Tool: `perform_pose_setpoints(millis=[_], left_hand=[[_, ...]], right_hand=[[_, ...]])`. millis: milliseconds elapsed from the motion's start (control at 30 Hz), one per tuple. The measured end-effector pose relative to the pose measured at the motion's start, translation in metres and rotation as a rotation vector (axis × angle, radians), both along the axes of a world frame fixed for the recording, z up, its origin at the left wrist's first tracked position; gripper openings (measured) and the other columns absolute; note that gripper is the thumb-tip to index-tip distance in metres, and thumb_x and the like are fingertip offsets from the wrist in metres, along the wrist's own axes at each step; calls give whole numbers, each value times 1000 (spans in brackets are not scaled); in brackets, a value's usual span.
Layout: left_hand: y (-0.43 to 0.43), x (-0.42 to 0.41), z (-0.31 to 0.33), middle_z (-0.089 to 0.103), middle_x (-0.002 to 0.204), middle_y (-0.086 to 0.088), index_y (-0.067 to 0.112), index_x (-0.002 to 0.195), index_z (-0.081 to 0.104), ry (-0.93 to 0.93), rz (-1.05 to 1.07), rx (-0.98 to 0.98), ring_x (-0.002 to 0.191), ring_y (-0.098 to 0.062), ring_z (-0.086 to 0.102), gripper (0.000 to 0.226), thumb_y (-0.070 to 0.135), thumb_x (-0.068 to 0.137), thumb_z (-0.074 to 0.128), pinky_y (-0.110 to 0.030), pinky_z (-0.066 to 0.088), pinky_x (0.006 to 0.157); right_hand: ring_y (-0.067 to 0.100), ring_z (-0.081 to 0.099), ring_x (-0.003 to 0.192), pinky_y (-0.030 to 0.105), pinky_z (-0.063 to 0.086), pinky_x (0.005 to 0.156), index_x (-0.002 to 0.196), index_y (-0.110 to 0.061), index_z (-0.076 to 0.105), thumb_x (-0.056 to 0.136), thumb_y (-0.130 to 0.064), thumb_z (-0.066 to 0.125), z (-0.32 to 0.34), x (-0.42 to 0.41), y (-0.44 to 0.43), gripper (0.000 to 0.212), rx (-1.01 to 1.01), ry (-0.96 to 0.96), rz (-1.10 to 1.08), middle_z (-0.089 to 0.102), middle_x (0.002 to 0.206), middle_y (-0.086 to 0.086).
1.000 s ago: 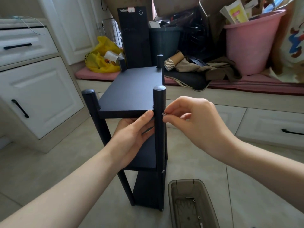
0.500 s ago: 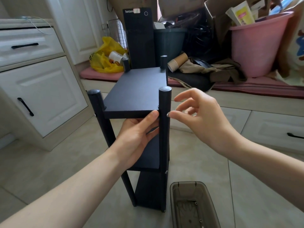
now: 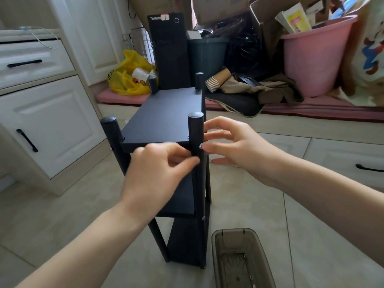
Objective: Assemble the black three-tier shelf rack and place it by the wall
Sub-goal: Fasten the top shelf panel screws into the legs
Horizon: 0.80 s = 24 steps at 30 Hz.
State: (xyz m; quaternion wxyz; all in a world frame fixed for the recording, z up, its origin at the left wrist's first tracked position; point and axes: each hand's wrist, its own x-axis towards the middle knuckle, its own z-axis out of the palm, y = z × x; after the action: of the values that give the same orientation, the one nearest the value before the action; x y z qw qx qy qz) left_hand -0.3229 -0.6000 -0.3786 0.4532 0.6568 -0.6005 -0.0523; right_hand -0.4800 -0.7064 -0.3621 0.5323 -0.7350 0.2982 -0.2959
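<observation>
Both your hands meet at the rack's (image 3: 166, 119) near post (image 3: 196, 142): left hand (image 3: 160, 173) has risen, fingers curled at it; right hand (image 3: 230, 146) loosely spread, fingertip touching.

Your black shelf rack (image 3: 166, 119) stood upright on the tiled floor (image 3: 249, 200), three tiers fitted between round posts. Your left hand (image 3: 158, 173) curled in front of the top shelf's near edge, fingertips at the near right post (image 3: 196, 142). Your right hand (image 3: 232, 146) pinched at that post from the other side, fingers spread. A brown plastic tray (image 3: 239, 260) lay just beside the rack's foot.
</observation>
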Motion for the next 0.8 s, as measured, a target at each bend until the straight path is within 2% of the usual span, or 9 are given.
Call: perform_pose_setpoints(millis=[33,100,167,233,333,433,533,667,800], left_hand=[[3,0,5,74,76,18,28,89,79,-102,54,-121,78,5,69,15,39,80,77,-12,52,74],[2,2,12,71,89,11,21,96,76,-269,165,-242,89,-2,64,27,42,79,77,-23,52,84],[-2,3,14,68,104,4,18,109,73,-358,227,-175,106,-17,56,45,49,77,75,-42,48,92],[-7,4,12,66,110,2,17,115,74,-344,168,-78,114,-21,52,50,50,77,76,-51,45,96],[-13,3,8,67,109,1,13,112,77,-319,82,-94,113,-19,53,48,48,79,74,-51,47,96],[-15,2,9,69,105,3,14,109,79,-238,60,-129,108,-16,55,55,56,76,66,-47,49,94],[-14,2,8,69,104,7,20,111,79,-173,52,-124,106,-14,57,47,52,77,72,-47,51,93],[-15,0,7,66,111,8,19,113,77,-192,76,-122,105,-15,62,32,31,84,81,-47,52,95],[-14,-4,7,65,123,7,19,111,72,-254,113,-110,114,-16,61,28,34,88,67,-53,44,107]], right_hand=[[14,69,103,43,58,91,109,-33,64,90,-17,72,0,0,-1,26,34,-1,10,69,117,-1],[14,73,96,45,57,93,110,-30,65,90,-17,72,0,1,-2,26,86,-5,34,74,110,-1],[13,73,94,46,56,94,110,-29,66,90,-16,72,1,1,-2,25,114,-14,50,76,104,-2],[13,74,92,45,55,94,109,-29,67,89,-15,73,1,0,-3,25,130,-22,57,76,102,-3],[14,74,93,43,57,93,111,-27,68,88,-14,73,1,-1,-4,26,164,-39,53,77,100,0],[14,74,95,43,57,92,111,-26,70,91,-20,71,1,-2,-4,21,199,-50,40,77,100,1],[16,74,94,43,57,90,111,-25,69,92,-29,69,1,0,-6,18,235,-59,18,76,102,0],[18,74,92,45,58,90,118,-19,63,87,-34,73,-1,8,-6,36,340,-105,-18,77,98,1],[19,74,88,40,61,83,110,-14,68,97,-45,58,1,17,-6,36,497,-133,-15,77,92,4]])
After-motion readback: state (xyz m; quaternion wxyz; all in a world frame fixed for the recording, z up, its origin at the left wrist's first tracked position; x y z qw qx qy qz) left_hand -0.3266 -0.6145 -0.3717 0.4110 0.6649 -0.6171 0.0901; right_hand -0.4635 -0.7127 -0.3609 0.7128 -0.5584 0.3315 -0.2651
